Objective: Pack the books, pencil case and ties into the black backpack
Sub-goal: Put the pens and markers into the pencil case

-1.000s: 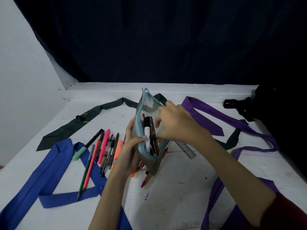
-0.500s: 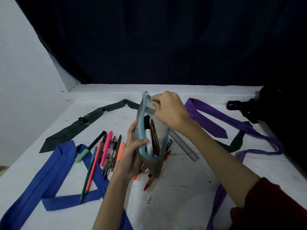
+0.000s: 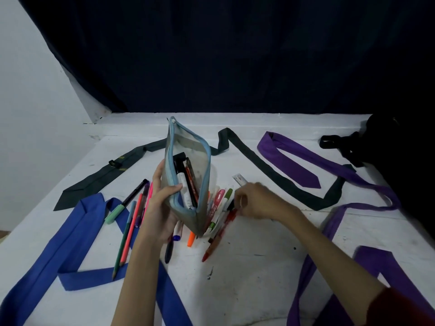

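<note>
Early on: our left hand (image 3: 162, 208) grips the open case (image 3: 188, 170), right fingers (image 3: 242, 196) curl around loose pens (image 3: 221, 215); ties (image 3: 77, 234) and backpack (image 3: 386, 147) wait.

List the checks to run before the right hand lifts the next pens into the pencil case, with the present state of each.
1. Pencil case mouth unzipped and gaping: ok.
2. Left hand grips the case upright, thumb over the rim: ok.
3. Room left inside beside the white marker and other pens: ok.
4. Right hand has a firm hold on the red pen cluster: cannot tell, fingers hidden.
5. All loose pens gathered: not ok; the green-capped pen and coloured pencils lie across the blue tie.
6. Black backpack open to receive: cannot tell, too dark.
</note>
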